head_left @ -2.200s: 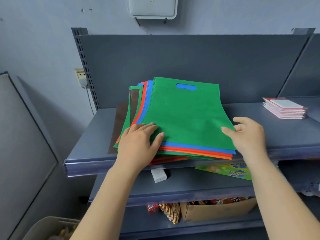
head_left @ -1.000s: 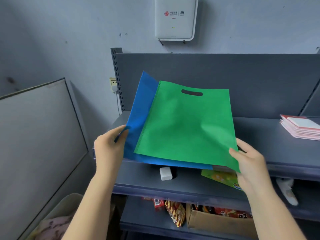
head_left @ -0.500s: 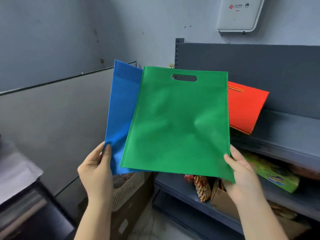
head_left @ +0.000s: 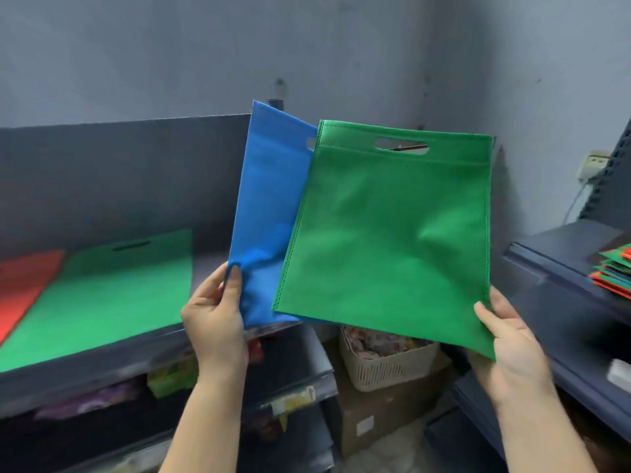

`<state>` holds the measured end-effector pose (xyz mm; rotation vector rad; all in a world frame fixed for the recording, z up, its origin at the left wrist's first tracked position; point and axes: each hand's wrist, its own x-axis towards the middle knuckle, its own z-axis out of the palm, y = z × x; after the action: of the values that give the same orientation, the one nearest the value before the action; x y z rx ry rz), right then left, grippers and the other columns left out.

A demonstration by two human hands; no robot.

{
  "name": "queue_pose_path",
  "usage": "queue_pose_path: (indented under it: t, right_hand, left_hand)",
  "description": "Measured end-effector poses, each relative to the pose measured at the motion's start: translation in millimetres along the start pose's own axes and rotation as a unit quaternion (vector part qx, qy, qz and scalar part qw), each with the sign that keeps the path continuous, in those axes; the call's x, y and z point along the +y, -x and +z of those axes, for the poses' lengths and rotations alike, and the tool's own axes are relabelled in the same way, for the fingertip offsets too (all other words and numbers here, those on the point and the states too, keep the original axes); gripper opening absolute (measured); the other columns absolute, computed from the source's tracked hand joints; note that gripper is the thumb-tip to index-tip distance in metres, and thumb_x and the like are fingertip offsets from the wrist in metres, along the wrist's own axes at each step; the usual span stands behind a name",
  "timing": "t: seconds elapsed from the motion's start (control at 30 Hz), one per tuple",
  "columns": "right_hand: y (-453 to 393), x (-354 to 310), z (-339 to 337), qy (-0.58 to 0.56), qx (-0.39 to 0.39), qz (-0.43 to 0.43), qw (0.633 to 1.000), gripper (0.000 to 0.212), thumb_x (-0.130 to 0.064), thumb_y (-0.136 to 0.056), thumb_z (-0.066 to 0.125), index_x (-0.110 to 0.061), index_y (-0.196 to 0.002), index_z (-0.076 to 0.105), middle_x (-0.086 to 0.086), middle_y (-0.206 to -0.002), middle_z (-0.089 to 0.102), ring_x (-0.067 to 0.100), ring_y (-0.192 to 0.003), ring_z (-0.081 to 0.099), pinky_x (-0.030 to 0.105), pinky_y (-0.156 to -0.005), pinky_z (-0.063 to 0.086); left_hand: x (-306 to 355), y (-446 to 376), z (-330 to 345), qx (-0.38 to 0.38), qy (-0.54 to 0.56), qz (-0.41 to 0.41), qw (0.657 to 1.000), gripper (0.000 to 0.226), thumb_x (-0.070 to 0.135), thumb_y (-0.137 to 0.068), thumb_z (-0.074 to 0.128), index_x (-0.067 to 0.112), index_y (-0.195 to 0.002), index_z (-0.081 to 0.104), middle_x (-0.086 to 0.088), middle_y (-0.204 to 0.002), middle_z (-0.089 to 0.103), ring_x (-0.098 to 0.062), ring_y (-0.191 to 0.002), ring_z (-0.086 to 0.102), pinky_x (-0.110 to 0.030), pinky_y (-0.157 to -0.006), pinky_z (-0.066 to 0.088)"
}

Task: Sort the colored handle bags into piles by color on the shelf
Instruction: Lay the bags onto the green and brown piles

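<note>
My left hand (head_left: 215, 315) pinches the lower left corner of a blue handle bag (head_left: 264, 213), held upright in the air. My right hand (head_left: 512, 339) pinches the lower right corner of a green handle bag (head_left: 392, 233), which overlaps the blue one in front. On the left shelf (head_left: 102, 363) a green bag (head_left: 102, 295) lies flat beside a red bag (head_left: 24, 285) at the far left. The mixed stack of bags (head_left: 614, 271) rests on the right shelf (head_left: 560, 285) at the frame's edge.
A beige basket (head_left: 386, 363) sits on a cardboard box (head_left: 375, 414) on the floor in the corner between the two shelf units. Lower shelves hold packaged goods. A wall socket (head_left: 594, 163) is at the right.
I lifted the green and blue bags off the mixed stack and turned left with them. The left shelf with a green and a red bag has come into view.
</note>
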<state>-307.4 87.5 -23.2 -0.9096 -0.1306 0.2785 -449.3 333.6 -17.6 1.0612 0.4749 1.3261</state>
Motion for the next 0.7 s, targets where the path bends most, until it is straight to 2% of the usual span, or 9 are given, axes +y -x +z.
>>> queue_pose_path:
  t: [0.13,0.27,0.37,0.47,0.6,0.7]
  right_hand:
    - [5.6,38.3,56.1,-0.009,-0.035,0.053,0.998,0.051,0.002,-0.097,0.037,-0.025,-0.082,0.077,-0.004,-0.086,0.075,0.01,-0.077,0.072,0.024,-0.058,0.058]
    - [19.4,74.6,107.9,-0.013,-0.068,0.093,0.993,0.036,0.001,-0.097,0.038,-0.02,-0.103,0.067,-0.001,-0.091,0.075,0.013,-0.08,0.072,0.03,-0.064,0.06]
    - [33.1,98.8,144.1,-0.022,-0.094,0.114,0.989,0.036,0.001,-0.097,0.038,-0.02,-0.108,0.066,0.001,-0.099,0.073,0.015,-0.085,0.072,0.036,-0.074,0.057]
    - [47.7,120.9,178.2,-0.032,-0.118,0.128,0.984,0.036,0.0,-0.097,0.037,-0.019,-0.107,0.066,0.002,-0.1,0.073,0.015,-0.085,0.072,0.032,-0.073,0.059]
    - [62.4,149.1,224.8,-0.008,-0.159,0.124,0.979,0.036,0.0,-0.098,0.036,-0.018,-0.107,0.065,0.0,-0.097,0.074,0.014,-0.085,0.072,0.025,-0.064,0.059]
    - [69.1,168.0,259.6,0.04,-0.185,0.102,0.977,0.034,0.002,-0.098,0.037,-0.017,-0.108,0.064,-0.002,-0.096,0.075,0.012,-0.085,0.071,0.024,-0.064,0.058]
  left_hand:
    - [33.1,-29.0,-60.7,0.066,-0.022,0.031,0.997,0.018,0.032,-0.07,0.069,0.025,-0.087,0.071,0.011,-0.082,0.074,-0.005,-0.08,0.069,-0.017,-0.074,0.055]
    - [64.1,-52.7,-115.7,0.113,-0.045,0.067,0.99,0.017,0.031,-0.071,0.069,0.025,-0.087,0.07,0.013,-0.077,0.073,-0.003,-0.075,0.067,-0.016,-0.07,0.053]
    - [84.4,-70.3,-155.8,0.149,-0.062,0.088,0.983,0.008,0.023,-0.079,0.069,0.026,-0.086,0.071,0.012,-0.08,0.073,-0.012,-0.086,0.066,-0.024,-0.082,0.053]
    - [101.4,-87.1,-195.2,0.178,-0.08,0.109,0.975,0.012,0.016,-0.085,0.068,0.027,-0.088,0.07,0.012,-0.083,0.073,-0.012,-0.087,0.067,-0.024,-0.081,0.053]
    - [119.5,-108.8,-246.8,0.208,-0.112,0.135,0.962,0.017,0.013,-0.087,0.066,0.03,-0.086,0.068,0.017,-0.08,0.07,0.005,-0.074,0.065,-0.009,-0.068,0.049]
    - [127.0,-118.9,-283.6,0.224,-0.145,0.133,0.955,0.015,0.015,-0.088,0.066,0.028,-0.095,0.067,0.008,-0.091,0.069,0.0,-0.079,0.066,-0.012,-0.072,0.052]
